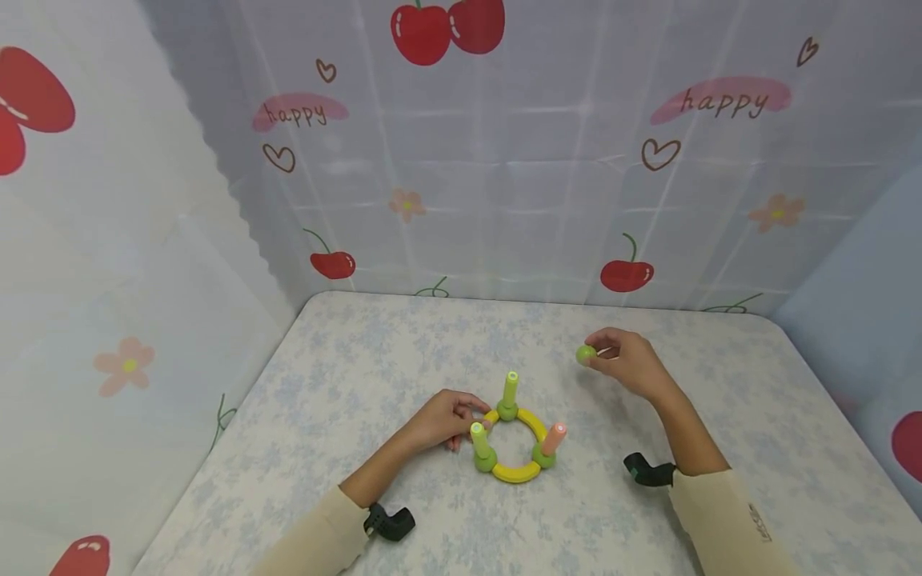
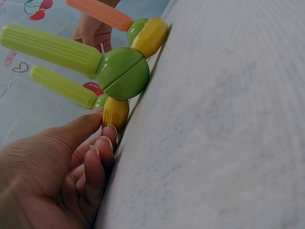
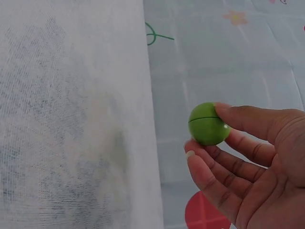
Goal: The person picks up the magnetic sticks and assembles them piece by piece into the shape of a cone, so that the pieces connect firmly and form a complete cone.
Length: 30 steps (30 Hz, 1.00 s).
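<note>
A ring of yellow curved rods (image 1: 516, 474) joined by green balls (image 1: 485, 460) lies on the table. Two light green sticks (image 1: 511, 390) and one orange stick (image 1: 554, 440) stand up from those balls. My left hand (image 1: 441, 420) is at the ring's left side. In the left wrist view its thumb and fingers pinch a yellow rod (image 2: 116, 114) just beside a green ball. Away to the right and farther back, my right hand (image 1: 628, 365) pinches a loose green ball (image 3: 208, 124) between thumb and fingers, above the table. A seam line runs around this ball.
The table (image 1: 346, 352) wears a pale cloth with a blue floral print. Behind it hangs a curtain (image 1: 497, 160) with cherries, hearts and lettering, and another printed sheet (image 1: 166, 264) closes off the left side. Dark wrist mounts (image 1: 389, 522) sit on both sleeves.
</note>
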Each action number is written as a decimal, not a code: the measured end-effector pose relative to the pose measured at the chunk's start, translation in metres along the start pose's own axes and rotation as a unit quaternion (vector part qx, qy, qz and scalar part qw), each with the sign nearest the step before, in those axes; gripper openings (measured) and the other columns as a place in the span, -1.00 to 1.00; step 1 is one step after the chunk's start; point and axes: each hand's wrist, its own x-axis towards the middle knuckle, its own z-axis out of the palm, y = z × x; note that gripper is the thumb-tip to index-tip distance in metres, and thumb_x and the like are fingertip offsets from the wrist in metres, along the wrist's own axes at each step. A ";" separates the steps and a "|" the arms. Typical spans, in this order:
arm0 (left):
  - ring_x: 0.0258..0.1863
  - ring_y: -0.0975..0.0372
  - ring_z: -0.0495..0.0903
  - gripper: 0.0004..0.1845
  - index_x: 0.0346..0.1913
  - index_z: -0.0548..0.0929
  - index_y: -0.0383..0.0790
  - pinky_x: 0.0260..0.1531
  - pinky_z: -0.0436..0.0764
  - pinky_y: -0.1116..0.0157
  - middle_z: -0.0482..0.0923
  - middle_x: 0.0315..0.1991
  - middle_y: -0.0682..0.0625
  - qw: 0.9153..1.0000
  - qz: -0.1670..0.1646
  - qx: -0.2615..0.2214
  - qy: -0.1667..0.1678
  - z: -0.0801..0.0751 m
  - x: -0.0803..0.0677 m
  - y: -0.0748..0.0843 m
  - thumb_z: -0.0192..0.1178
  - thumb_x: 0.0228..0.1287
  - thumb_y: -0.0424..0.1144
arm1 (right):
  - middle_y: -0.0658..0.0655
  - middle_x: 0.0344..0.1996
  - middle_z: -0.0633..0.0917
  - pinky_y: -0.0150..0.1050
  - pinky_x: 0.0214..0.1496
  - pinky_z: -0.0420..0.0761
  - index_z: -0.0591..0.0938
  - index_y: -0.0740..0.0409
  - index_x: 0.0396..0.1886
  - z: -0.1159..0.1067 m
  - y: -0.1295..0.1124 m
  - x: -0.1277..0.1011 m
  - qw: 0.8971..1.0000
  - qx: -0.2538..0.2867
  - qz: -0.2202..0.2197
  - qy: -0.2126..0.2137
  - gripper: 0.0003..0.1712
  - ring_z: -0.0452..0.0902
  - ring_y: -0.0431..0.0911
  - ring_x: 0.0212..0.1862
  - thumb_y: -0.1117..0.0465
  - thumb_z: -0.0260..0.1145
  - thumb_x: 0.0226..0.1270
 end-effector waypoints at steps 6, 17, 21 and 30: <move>-0.82 0.25 0.46 -0.72 0.05 0.75 -0.09 -0.79 0.48 0.36 0.64 -0.58 -0.06 1.000 -0.004 0.002 0.000 -0.001 0.000 0.000 0.39 0.34 -0.12 | 0.23 -0.03 0.71 0.04 -0.05 0.70 0.66 0.25 0.07 -0.003 -0.018 -0.006 0.999 0.006 -0.033 0.004 -0.62 0.67 0.15 0.00 0.19 0.48 0.33; -0.82 0.26 0.46 -0.72 0.07 0.74 -0.12 -0.79 0.48 0.37 0.64 -0.59 -0.04 1.000 0.001 0.006 -0.002 -0.001 0.000 0.001 0.38 0.36 -0.14 | 0.13 -0.04 0.74 -0.10 -0.07 0.72 0.71 0.17 0.08 0.002 -0.044 -0.012 0.996 0.030 -0.084 0.004 -0.64 0.69 0.03 -0.06 0.24 0.49 0.31; -0.83 0.26 0.46 -0.72 0.07 0.74 -0.12 -0.79 0.48 0.37 0.64 -0.60 -0.04 1.000 0.001 0.006 -0.002 -0.001 0.000 0.001 0.39 0.35 -0.14 | 0.13 -0.03 0.74 -0.16 -0.06 0.72 0.70 0.18 0.10 0.005 -0.053 -0.015 0.993 0.060 -0.102 -0.001 -0.61 0.69 0.02 -0.05 0.27 0.50 0.29; -0.83 0.27 0.45 -0.72 0.06 0.74 -0.13 -0.79 0.47 0.37 0.63 -0.61 -0.04 1.000 -0.002 0.005 -0.003 0.000 0.001 0.003 0.38 0.35 -0.15 | 0.07 -0.08 0.73 -0.30 -0.11 0.70 0.69 0.13 0.03 0.016 -0.073 -0.022 0.987 0.120 -0.109 -0.008 -0.66 0.70 -0.03 -0.07 0.28 0.51 0.28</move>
